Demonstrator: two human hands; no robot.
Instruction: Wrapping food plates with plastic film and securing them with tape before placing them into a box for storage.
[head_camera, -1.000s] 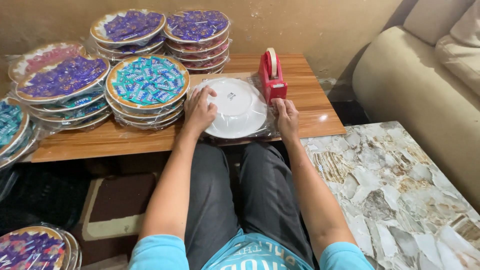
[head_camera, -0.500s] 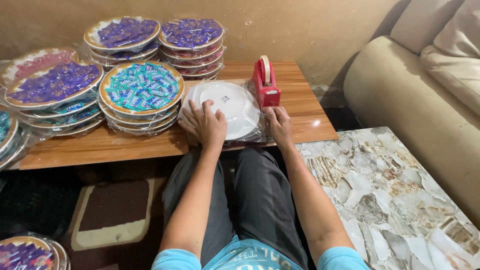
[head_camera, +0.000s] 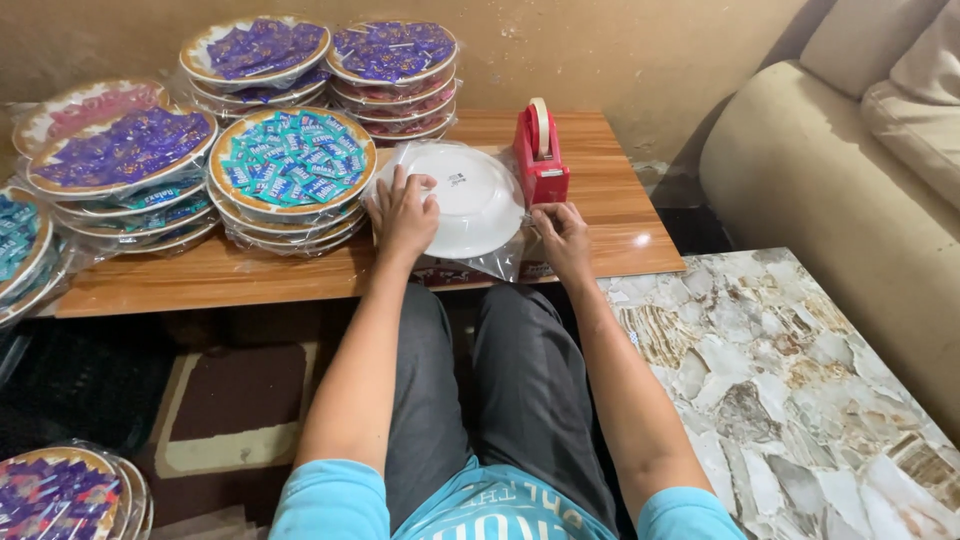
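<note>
Our left hand (head_camera: 403, 212) presses flat on the upturned white plate (head_camera: 470, 200) in clear plastic wrap (head_camera: 500, 262). Our right hand (head_camera: 560, 235) pinches the wrap's edge beside the red tape dispenser (head_camera: 540, 155) on the wooden worktop (head_camera: 620, 215).

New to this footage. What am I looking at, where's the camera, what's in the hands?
There is no machine here: a person works with two bare hands, and the single camera sits on their head, looking down past their arms and lap.

In front of them is a low wooden table. The left hand lies flat on a white plate that is turned upside down and covered in clear plastic wrap. The right hand pinches the wrap at the plate's near right edge, just below a red tape dispenser.

To the left and behind stand stacks of wrapped plates filled with small sweets: one topped with teal wrappers, others with purple wrappers. A marble-patterned surface lies to the right, with a beige sofa beyond it.
</note>
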